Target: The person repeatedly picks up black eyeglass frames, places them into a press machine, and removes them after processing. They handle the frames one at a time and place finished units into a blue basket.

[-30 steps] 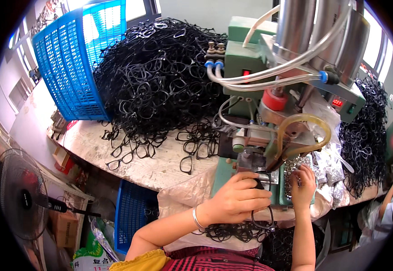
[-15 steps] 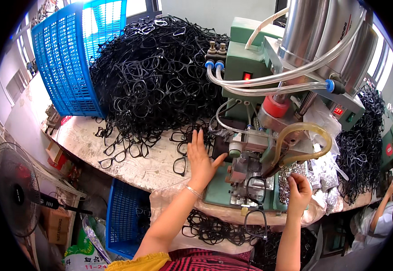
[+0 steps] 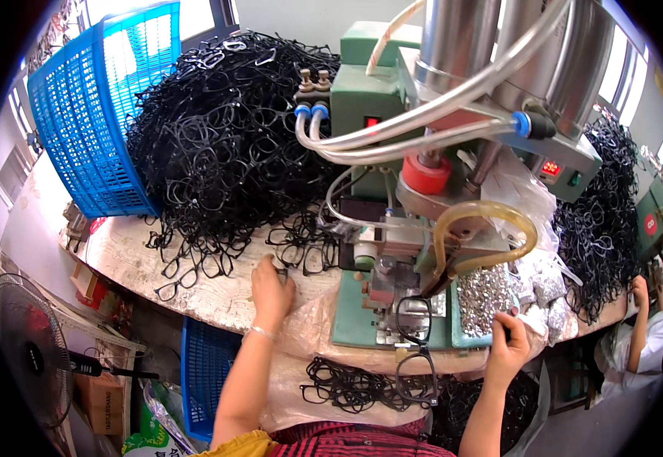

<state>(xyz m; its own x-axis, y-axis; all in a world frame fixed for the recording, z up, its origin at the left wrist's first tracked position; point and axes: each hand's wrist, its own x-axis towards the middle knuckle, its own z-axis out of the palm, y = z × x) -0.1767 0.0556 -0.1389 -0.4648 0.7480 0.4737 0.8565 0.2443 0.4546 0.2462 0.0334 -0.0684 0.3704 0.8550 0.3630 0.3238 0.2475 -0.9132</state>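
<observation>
My left hand is closed at the edge of the loose black eyeglass frames, its fingertips pinching the dark end of one frame. My right hand hovers by the near right corner of a shallow tray of small shiny metal pieces. Its thumb and fingers pinch something tiny that I cannot make out. Between the hands, a black eyeglass frame stands in the metal fixture of a green press machine, one lens ring hanging over the front edge. Neither hand touches it.
A large heap of black frames rises at the back left beside a tipped blue basket. More frames lie in the plastic sheet by my lap. A fan stands left; another person's arm shows right.
My left hand has gone from open with spread fingers beside the machine to closed at the loose frames, further left. My right hand stays pinched by the tray. The view has shifted right.
</observation>
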